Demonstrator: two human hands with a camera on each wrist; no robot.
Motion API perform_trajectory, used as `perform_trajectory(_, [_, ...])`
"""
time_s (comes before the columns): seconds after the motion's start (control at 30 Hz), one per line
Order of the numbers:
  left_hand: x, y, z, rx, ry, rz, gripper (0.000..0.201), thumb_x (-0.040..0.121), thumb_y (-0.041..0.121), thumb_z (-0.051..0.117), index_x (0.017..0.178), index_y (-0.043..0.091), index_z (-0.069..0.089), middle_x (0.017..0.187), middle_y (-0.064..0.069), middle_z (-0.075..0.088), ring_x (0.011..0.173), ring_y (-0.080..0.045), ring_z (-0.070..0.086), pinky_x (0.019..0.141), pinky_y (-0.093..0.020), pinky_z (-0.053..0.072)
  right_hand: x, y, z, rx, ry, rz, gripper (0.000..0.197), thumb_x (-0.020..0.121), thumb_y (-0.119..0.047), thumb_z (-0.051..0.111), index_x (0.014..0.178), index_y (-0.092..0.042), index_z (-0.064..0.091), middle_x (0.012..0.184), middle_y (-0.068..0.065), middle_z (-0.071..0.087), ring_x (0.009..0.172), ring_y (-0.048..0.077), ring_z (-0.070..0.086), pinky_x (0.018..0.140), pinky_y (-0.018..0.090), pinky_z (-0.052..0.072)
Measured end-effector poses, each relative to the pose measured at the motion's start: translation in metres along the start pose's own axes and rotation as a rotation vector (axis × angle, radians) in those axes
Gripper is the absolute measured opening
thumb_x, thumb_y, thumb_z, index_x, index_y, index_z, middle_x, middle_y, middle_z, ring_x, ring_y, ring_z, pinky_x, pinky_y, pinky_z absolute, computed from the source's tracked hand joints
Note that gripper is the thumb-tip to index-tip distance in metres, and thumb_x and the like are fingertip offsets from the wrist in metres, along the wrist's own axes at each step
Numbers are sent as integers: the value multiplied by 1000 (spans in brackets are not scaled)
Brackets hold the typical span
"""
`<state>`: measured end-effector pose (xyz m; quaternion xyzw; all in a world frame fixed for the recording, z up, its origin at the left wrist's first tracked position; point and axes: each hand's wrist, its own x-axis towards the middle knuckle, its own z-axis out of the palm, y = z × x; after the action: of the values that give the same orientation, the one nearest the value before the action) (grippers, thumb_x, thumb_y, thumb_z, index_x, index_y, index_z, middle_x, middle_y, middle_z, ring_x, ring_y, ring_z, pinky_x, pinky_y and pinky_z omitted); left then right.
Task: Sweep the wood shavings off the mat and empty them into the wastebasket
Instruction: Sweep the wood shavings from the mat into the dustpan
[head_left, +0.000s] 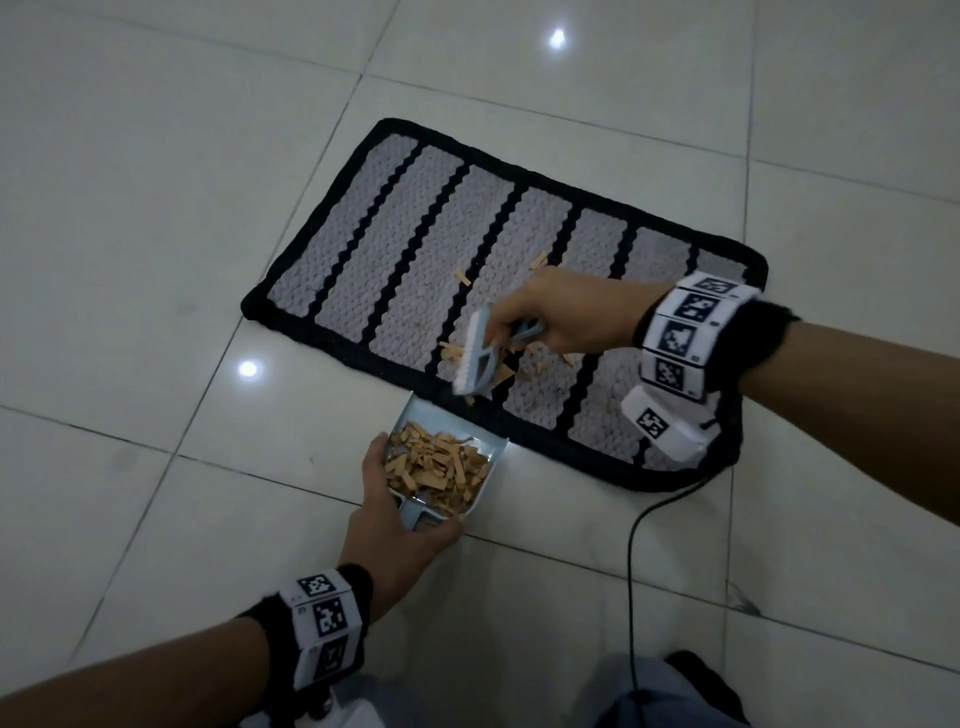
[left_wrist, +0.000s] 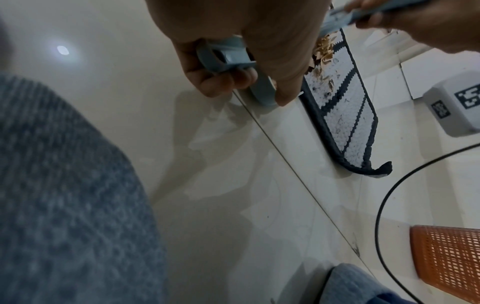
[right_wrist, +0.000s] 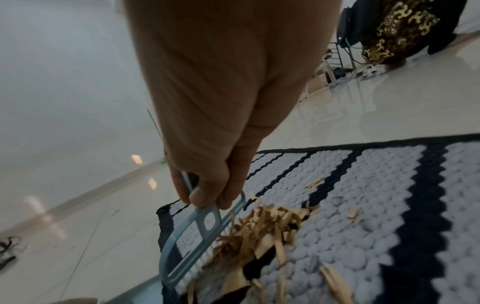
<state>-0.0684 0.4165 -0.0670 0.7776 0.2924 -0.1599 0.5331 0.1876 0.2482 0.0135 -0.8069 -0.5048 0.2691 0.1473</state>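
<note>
The right hand (head_left: 566, 312) is gripping the handle of a small pale-blue brush (head_left: 475, 358), fingers and thumb curled round it; the brush head is sitting low on the mat (head_left: 395, 249), near its near edge, w/ bristles in a loose clump of wood shavings (head_left: 498, 364). In the right wrist view the thumb is pressing on the flat handle and the shavings are piling up just right of the bristles.

The left hand (head_left: 400, 519) is holding the dustpan (head_left: 462, 436) by its short handle, fingers wrapped round it, thumb lying along the pan's left wall. The pan is resting on the tile floor (head_left: 156, 208), its mouth touching the mat's near black border, just below the brush. It's already carrying a good heap of shavings (head_left: 436, 462). A few stray bits are lying farther up the mat, approx. mid-mat, apart from the main clump.

The mat is grey w/ black stripes and a black border; its near right corner is curling up a bit in the left wrist view.

The wastebasket (left_wrist: 446, 259), orange mesh, is standing on the floor to the near right, well apart from the mat; it's showing in the left wrist view only.

Both wrists are wearing bands (head_left: 680, 332) w/ square black-and-white code markers; no readable words or brand on them, nor on brush or pan. A black cable (head_left: 631, 571) is trailing from the right wrist across the floor toward the person's knee.
</note>
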Motion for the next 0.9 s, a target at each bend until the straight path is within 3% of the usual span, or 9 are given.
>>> perform_trajectory(0.1, [0, 0, 0, -10, -3, -8, 117, 67, 25, 89, 151, 37, 8, 122, 12, 54, 102, -13, 63, 86, -26, 53, -17, 4, -4, 17, -10, 27, 33, 81, 10, 59, 99, -17, 67, 104, -2, 70, 93, 10, 65, 81, 37, 54])
perform_trajectory(0.2, [1, -1, 1, -20, -3, -17, 119, 66, 26, 90, 151, 37, 7, 126, 11, 54, 105, -13, 63, 88, -32, 54, -21, 3, -9, 61, 82, 32, 33, 82, 10, 59, 103, -14, 68, 107, -2, 70, 97, 11, 64, 85, 35, 54])
perform_trajectory(0.3, [-1, 2, 1, -2, -3, -30, 118, 66, 29, 89, 149, 40, 7, 124, 11, 54, 101, -16, 64, 80, -42, 59, -11, -7, -4, 88, 135, -5, 32, 83, 8, 58, 105, -12, 67, 110, -2, 69, 99, 12, 63, 87, 37, 53])
perform_trajectory(0.43, [-2, 6, 1, 2, 3, -38, 118, 65, 29, 90, 150, 39, 8, 130, 7, 56, 104, -17, 63, 86, -42, 57, 0, -18, 6, 47, 19, -30, 31, 82, 8, 56, 104, -11, 65, 100, 1, 69, 91, 16, 63, 82, 39, 52])
perform_trajectory(0.53, [-3, 8, -1, 13, -1, -51, 118, 65, 32, 89, 149, 41, 7, 128, 7, 56, 102, -18, 64, 80, -44, 59, -6, -14, -3, -7, -39, -10, 30, 81, 9, 55, 99, -13, 64, 96, -2, 67, 86, 12, 61, 76, 28, 50])
perform_trajectory(0.6, [-3, 10, -2, 20, -14, -57, 118, 66, 32, 89, 149, 41, 6, 128, 8, 56, 101, -18, 64, 74, -40, 59, -12, -7, -13, 27, -1, 17, 29, 82, 8, 57, 99, -15, 66, 98, -5, 68, 90, 7, 62, 77, 23, 51])
perform_trajectory(0.7, [-3, 12, -3, 31, -32, -61, 118, 67, 33, 88, 150, 40, 4, 129, 6, 56, 99, -18, 64, 71, -37, 58, -15, 2, -28, 143, 128, 71, 30, 86, 8, 58, 102, -15, 68, 106, -5, 69, 96, 3, 64, 84, 25, 54])
perform_trajectory(0.83, [-3, 12, -3, 52, -37, -66, 119, 67, 35, 88, 149, 40, 3, 129, 5, 57, 98, -21, 65, 70, -37, 58, 2, 7, -40, 153, 275, 80, 21, 87, 5, 61, 100, -11, 68, 106, -1, 69, 92, 1, 62, 78, 11, 51])
perform_trajectory(0.9, [-3, 12, -3, 47, -35, -63, 119, 67, 34, 88, 149, 41, 3, 128, 5, 58, 98, -19, 65, 70, -38, 59, 15, 11, -43, 119, 293, 91, 19, 88, 3, 62, 99, -11, 68, 105, 1, 69, 92, 0, 61, 79, 13, 52])
